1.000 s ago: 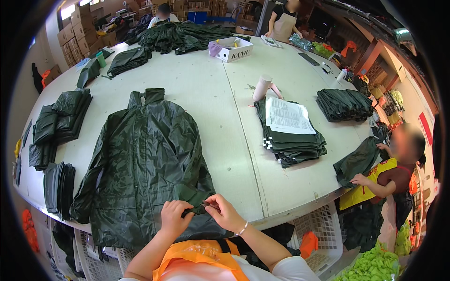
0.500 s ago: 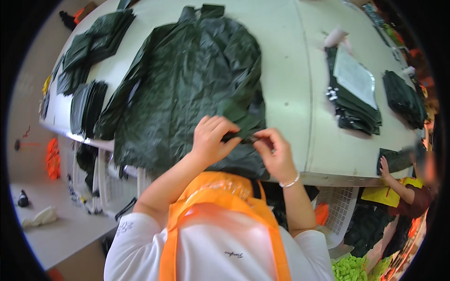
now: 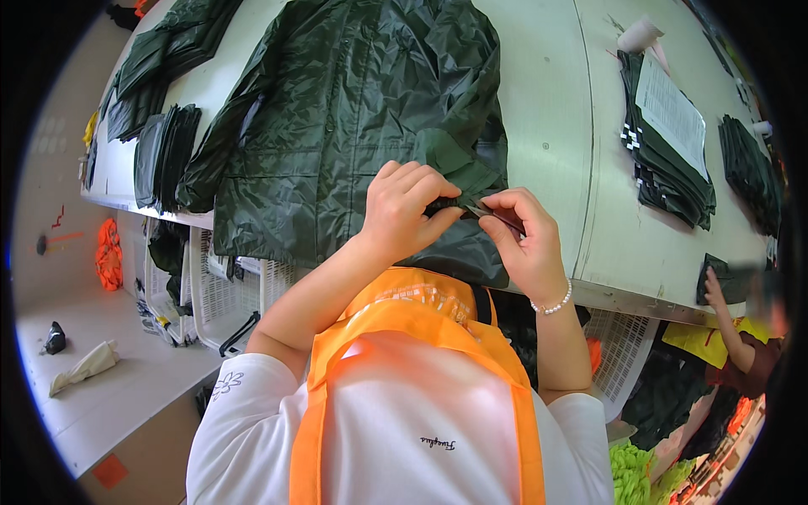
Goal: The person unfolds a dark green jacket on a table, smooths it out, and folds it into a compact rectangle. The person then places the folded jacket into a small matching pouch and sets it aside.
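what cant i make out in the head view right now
All in the head view:
Green jacket: top end cut off by the upper edge.
Dark tool: partly covered by the right hand, exact kind unclear.
Green fabric: pinched part hidden by the left hand.
Printed sheet: text too small.
Co-worker: head blurred.

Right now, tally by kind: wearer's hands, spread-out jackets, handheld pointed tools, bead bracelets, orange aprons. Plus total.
Wearer's hands (left hand, right hand): 2
Dark green jacket: 1
Pointed tool: 1
Bead bracelet: 1
Orange apron: 1
Total: 6
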A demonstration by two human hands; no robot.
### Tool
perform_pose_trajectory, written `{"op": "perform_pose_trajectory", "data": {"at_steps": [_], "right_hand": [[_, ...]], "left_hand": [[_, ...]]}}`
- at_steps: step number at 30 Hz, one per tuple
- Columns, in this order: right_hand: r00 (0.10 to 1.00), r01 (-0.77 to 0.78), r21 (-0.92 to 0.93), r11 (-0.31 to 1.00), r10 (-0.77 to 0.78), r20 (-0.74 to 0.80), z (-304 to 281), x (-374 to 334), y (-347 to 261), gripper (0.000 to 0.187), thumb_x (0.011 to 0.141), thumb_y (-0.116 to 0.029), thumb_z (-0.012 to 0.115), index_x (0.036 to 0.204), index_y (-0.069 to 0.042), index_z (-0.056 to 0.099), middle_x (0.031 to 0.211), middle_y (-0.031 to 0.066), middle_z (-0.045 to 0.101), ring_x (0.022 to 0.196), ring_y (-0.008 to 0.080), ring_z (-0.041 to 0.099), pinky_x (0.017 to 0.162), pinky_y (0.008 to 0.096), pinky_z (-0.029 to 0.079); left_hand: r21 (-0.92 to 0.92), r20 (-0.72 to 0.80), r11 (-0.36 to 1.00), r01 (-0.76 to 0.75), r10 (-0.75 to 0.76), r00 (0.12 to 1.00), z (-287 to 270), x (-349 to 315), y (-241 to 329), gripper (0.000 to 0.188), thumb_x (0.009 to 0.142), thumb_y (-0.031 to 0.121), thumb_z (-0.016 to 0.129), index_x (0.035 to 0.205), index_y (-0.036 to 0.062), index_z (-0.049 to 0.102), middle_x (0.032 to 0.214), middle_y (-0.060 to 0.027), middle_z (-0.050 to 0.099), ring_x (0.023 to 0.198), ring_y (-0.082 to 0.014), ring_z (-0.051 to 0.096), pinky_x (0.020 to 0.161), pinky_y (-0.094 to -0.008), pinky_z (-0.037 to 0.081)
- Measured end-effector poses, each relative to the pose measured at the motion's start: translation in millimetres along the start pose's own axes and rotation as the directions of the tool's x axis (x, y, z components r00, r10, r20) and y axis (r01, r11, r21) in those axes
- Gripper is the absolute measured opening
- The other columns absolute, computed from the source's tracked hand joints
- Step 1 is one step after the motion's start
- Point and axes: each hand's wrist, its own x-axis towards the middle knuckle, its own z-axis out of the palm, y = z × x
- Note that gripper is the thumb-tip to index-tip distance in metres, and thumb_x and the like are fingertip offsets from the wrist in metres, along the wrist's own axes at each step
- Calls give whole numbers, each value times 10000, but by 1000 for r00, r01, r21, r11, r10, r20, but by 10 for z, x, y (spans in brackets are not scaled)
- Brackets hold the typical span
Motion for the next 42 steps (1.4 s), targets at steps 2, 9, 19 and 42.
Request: {"op": "perform_pose_trajectory", "data": {"at_steps": [2,9,19,42], "right_hand": [[999,-32,34,999,32,2,2,-2,11,148,839,-21,654,952,20,568,889,52,563,781,102,596,687,219,491],[999,-33,25,999,33,-2,8,8,78,145,844,-22,652,966,2,577,832,18,569,708,55,538,614,181,435],[853,-474,457,752,522,27,-213,212,871,206,868,-186,664,990,-32,604,655,-76,469,517,8,329,461,172,272],[931,-13,-35,999,0,-366,-56,437,503,128,807,-88,714,824,18,643,742,8,579,609,54,456,563,201,397]], "left_hand": [[1,6,1000,-9,9,1000,5,-2,-7,268,536,66,758,737,99,583,668,8,585,583,-174,537,540,-302,330],[-16,-23,1000,1,-1,1000,22,-26,5,269,533,43,747,743,97,587,683,1,600,588,-175,541,545,-299,336],[-75,27,997,9,-7,1000,72,-199,12,267,543,28,714,775,96,601,726,-10,616,639,-188,556,648,-318,369],[-341,563,514,787,-558,609,403,435,-263,204,795,172,636,829,-27,668,654,-24,605,596,-86,522,563,-246,426]]}}
